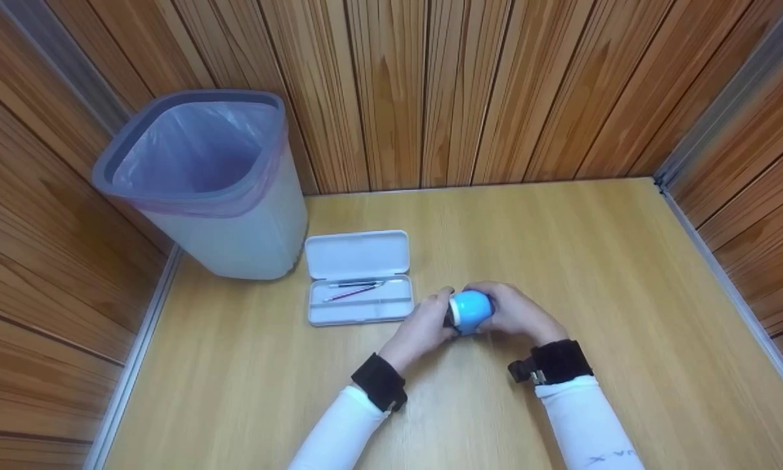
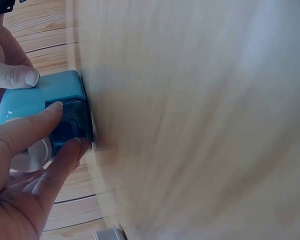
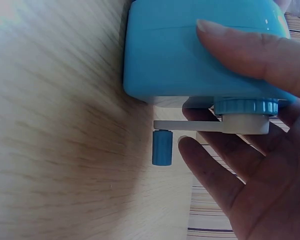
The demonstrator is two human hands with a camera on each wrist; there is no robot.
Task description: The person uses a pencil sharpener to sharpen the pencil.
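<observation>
A blue crank pencil sharpener (image 1: 473,309) is held between both hands, low over the table. My left hand (image 1: 425,321) pinches its dark front piece (image 2: 72,122) between thumb and fingers. From the other end my right hand (image 1: 514,312) grips the body, the thumb lying along the blue side in the right wrist view. There the pale crank arm (image 3: 190,125) with its blue knob (image 3: 162,148) sticks out beside my right fingers. Left of the hands, a white pencil case (image 1: 358,258) lies with its lid open, and slim pencils (image 1: 354,292) rest in its tray.
A tall pale waste bin (image 1: 254,241) with a grey rim and a thin plastic liner stands at the back left, behind the pencil case. Wood-panelled walls (image 1: 450,98) close off the table (image 1: 626,281) at the back and both sides.
</observation>
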